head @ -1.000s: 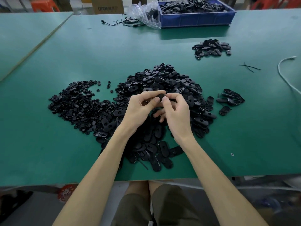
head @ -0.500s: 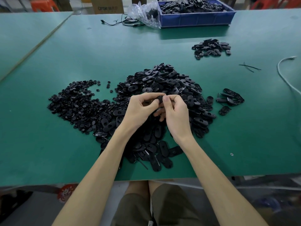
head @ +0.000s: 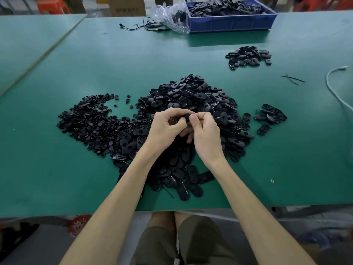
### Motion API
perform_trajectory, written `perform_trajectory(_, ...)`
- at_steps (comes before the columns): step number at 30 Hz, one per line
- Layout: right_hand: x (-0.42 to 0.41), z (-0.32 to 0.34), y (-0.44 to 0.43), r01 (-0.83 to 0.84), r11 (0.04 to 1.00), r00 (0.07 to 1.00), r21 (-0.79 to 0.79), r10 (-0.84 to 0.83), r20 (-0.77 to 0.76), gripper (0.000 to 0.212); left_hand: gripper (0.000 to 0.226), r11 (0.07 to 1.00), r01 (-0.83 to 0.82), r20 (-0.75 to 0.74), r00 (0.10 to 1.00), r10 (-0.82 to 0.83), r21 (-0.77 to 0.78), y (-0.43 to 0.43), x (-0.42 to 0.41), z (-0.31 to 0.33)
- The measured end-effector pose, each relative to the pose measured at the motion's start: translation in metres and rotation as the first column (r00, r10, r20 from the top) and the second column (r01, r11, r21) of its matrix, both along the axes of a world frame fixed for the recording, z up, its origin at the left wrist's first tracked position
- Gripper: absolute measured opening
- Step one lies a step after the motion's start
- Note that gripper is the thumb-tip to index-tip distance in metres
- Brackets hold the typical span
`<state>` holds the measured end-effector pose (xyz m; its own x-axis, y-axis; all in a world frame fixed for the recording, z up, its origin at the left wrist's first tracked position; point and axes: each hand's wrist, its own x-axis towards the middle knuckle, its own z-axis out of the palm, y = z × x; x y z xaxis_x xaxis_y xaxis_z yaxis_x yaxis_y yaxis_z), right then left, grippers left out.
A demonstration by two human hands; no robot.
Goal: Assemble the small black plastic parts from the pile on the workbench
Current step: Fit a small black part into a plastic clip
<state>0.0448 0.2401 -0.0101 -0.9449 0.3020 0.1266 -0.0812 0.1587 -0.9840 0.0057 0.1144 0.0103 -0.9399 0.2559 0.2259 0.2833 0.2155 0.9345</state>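
Note:
A big pile of black oval plastic shells [head: 198,96] lies in the middle of the green workbench [head: 95,60], with a spread of small round black parts [head: 91,119] to its left. Above the pile's near side my left hand [head: 164,127] and my right hand [head: 205,131] meet, fingers curled. Together they pinch one small black part [head: 186,117] between thumbs and fingertips. Most of that part is hidden by the fingers.
A small heap of black pieces [head: 248,57] sits far right, and a smaller cluster [head: 270,116] lies right of the pile. A blue bin [head: 229,22] full of parts, a plastic bag [head: 170,15] and a black cable [head: 143,26] stand at the back. A white cable [head: 336,88] curves along the right edge.
Both hands stay over the pile with the part between them. The fingertips have closed in tighter around it; the hands have hardly shifted.

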Motion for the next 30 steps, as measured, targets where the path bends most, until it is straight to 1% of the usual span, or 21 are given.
perform_trajectory(3, -0.0001, 0.0004, 0.0017, 0.02, 0.998, 1.0, -0.051, -0.021, -0.013, 0.017, 0.022, 0.998, 0.038, 0.011, 0.999, -0.038, 0.045, -0.0027, -0.0005, -0.0008)
perform_trajectory(5, 0.0005, 0.0005, 0.0026, 0.029, 0.998, 0.999, -0.061, -0.03, -0.019, 0.017, 0.022, 0.997, 0.049, 0.023, 0.998, -0.05, 0.065, -0.003, 0.0002, -0.0007)
perform_trajectory(11, 0.0001, -0.0004, 0.002, 0.02, 0.996, 0.999, -0.083, -0.022, -0.027, 0.017, 0.024, 0.996, 0.056, 0.05, 0.997, -0.059, 0.064, -0.0031, 0.0, -0.0003)
perform_trajectory(17, -0.0006, -0.0018, 0.0027, 0.017, 0.994, 1.0, -0.107, -0.02, -0.02, 0.017, 0.024, 0.998, 0.046, 0.034, 0.998, -0.047, 0.045, -0.0026, 0.0003, -0.0007)
perform_trajectory(30, -0.0012, -0.0031, 0.0023, 0.023, 0.997, 0.999, -0.08, -0.025, -0.024, 0.017, 0.025, 0.992, 0.075, 0.081, 0.993, -0.083, 0.105, -0.0045, -0.0006, -0.0006)
